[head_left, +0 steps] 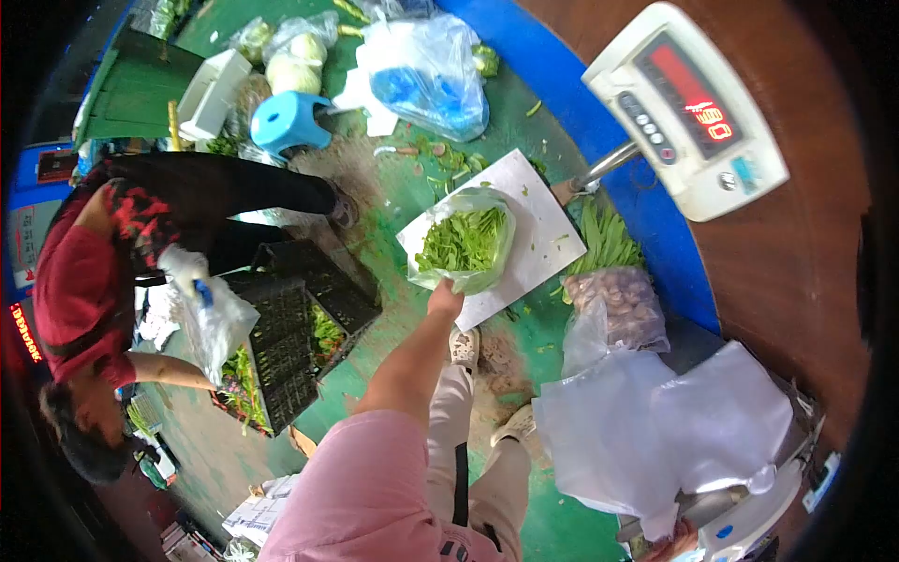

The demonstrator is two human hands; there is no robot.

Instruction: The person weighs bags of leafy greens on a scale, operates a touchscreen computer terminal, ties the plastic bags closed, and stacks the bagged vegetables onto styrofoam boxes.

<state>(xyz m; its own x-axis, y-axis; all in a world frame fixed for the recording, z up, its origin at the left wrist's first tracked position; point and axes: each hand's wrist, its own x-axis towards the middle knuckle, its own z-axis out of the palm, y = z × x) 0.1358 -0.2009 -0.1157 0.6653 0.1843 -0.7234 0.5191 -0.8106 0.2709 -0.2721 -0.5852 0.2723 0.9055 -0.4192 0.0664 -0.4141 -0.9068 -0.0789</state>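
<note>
My left hand is closed on the near rim of a translucent plastic bag, which stands open with leafy greens inside. The bag rests on a white board at floor level. At the bottom right edge, my right hand is partly seen, with its fingers closed on the lower corner of a clear plastic bag. This flat bag lies beside another clear one. Part of the right hand is cut off by the frame.
A digital scale stands upper right, its pole by the board. A bag of brown lumpy produce and loose greens lie nearby. Left, a person bends over black crates. A blue stool stands behind.
</note>
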